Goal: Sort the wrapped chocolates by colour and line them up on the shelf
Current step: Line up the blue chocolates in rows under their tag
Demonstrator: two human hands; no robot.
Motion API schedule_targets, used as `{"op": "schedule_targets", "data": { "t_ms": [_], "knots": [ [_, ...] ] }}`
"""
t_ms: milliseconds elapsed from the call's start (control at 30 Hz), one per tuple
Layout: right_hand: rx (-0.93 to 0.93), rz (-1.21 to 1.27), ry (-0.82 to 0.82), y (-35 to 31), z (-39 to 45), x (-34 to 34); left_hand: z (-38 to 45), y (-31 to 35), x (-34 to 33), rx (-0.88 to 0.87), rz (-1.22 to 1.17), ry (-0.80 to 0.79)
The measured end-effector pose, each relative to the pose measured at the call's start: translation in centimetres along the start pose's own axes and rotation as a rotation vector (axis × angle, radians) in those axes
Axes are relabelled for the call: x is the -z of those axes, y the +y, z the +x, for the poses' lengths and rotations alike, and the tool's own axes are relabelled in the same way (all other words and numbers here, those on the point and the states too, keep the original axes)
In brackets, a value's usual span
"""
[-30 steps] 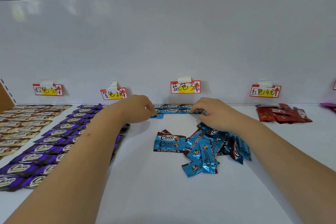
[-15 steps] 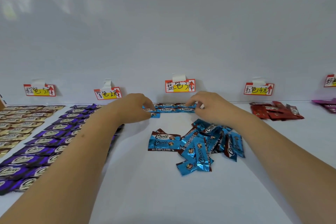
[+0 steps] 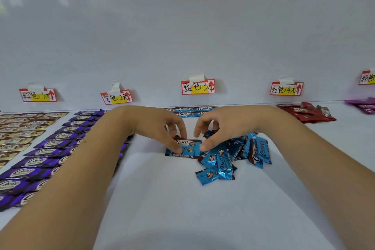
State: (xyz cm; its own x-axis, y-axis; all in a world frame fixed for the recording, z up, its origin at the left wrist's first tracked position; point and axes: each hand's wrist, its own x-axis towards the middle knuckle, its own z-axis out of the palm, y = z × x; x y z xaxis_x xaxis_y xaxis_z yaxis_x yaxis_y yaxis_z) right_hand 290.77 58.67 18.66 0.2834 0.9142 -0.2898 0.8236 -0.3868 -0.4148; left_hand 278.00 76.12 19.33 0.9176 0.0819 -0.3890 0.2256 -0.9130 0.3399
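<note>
A loose pile of blue wrapped chocolates (image 3: 223, 162) lies on the white shelf (image 3: 182, 209), right of centre. At its left edge two blue chocolates (image 3: 190, 147) lie flat, one against the other. My left hand (image 3: 160, 126) pinches their left end with curled thumb and fingers. My right hand (image 3: 223, 126) does the same at their right end. A short row of blue chocolates (image 3: 188, 111) lies against the back wall under the blue label (image 3: 197, 87); my hands hide part of it.
Purple chocolates (image 3: 50, 144) lie in rows on the left, with gold ones (image 3: 18, 130) beyond them. Red chocolates (image 3: 306, 112) lie heaped at the back right under their label. Magenta wrappers (image 3: 363, 104) show at the far right edge.
Both hands have pulled back from the row at the wall towards me. They now hold the two blue chocolates at the pile's left edge.
</note>
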Motion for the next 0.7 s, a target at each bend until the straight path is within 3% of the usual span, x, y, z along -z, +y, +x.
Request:
{"op": "schedule_targets", "data": {
  "t_ms": [267, 467, 700],
  "knots": [
    [-0.026, 0.083, 0.080, 0.1, 0.0, -0.5, 1.1, -0.6, -0.5, -0.123, -0.178, 0.207],
    [0.003, 0.150, 0.236, 0.3, 0.2, -0.3, 1.7, -1.1, -0.7, -0.093, -0.303, 0.244],
    [-0.084, 0.173, 0.291, 1.2, 1.0, -0.6, 1.9, -0.6, -1.0, -0.084, -0.371, 0.310]
  ]
}}
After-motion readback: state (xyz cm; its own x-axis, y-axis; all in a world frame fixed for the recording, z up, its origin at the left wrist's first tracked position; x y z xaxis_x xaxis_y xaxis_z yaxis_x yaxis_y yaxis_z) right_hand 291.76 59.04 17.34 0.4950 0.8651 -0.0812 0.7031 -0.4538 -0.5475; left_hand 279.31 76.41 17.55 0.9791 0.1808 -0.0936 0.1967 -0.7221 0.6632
